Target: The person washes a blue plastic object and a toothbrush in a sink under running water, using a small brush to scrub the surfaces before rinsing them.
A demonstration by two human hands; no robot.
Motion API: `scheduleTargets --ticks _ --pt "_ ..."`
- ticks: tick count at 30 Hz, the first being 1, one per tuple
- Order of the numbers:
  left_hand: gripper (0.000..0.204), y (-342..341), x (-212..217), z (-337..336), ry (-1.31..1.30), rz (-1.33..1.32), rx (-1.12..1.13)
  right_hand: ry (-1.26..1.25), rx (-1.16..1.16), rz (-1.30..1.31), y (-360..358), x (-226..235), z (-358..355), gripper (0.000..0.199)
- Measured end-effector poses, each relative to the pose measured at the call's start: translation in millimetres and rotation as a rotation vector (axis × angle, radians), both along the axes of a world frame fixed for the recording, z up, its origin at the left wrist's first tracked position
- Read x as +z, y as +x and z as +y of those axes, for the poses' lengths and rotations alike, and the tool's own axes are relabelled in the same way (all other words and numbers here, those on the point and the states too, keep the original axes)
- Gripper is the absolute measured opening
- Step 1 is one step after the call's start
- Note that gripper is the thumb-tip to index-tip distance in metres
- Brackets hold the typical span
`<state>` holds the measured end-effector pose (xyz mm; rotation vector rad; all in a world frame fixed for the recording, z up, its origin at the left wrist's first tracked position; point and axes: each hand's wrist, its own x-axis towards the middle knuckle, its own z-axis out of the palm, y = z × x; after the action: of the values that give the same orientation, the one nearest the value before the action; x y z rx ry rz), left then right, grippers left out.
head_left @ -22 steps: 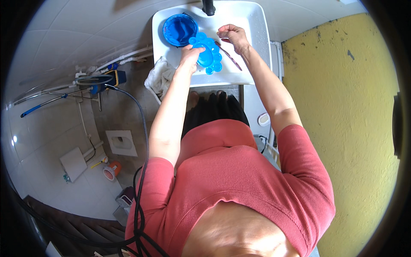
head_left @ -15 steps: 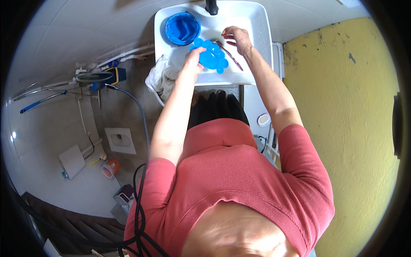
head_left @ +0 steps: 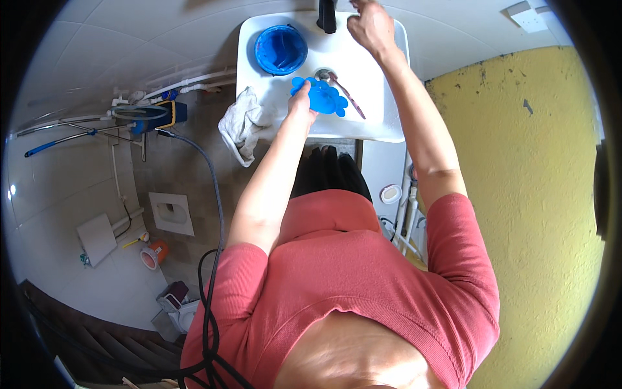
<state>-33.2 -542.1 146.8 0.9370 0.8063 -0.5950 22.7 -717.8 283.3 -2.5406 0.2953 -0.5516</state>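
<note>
A tiled washroom is seen from above, with a white sink (head_left: pixel 382 123) fixed against the far wall beside a yellow wall (head_left: pixel 538 194). A blue flower-shaped mat (head_left: pixel 324 97) is held over the middle of the sink, just by the drain (head_left: pixel 322 75); its near edge is pinched by the left hand (head_left: pixel 301 107), the fingers closed on it. A pink-handled brush (head_left: pixel 346 96) is partly covered by the mat and lies slanted toward the sink's right edge. A round blue bowl (head_left: pixel 280 49) is set in the far left corner of the sink. The right hand (head_left: pixel 370 26) is raised to the dark tap (head_left: pixel 326 16) at the far edge; whether its fingers grip anything cannot be told. A white cloth (head_left: pixel 245 126) is draped over the left edge. The step in hand is judged to be rinsing the mat; next, water would be needed and the mat brought under the spout.
</note>
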Motion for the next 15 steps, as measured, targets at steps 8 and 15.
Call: scheduleTargets --ticks 8,15 --pt "0.033 0 16 -3 -0.130 -0.083 0.009 0.956 0.012 0.294 5 -87 11 0.019" --pt "0.035 13 10 -3 -0.150 -0.143 0.012 0.888 -0.020 0.474 -8 -90 34 0.015"
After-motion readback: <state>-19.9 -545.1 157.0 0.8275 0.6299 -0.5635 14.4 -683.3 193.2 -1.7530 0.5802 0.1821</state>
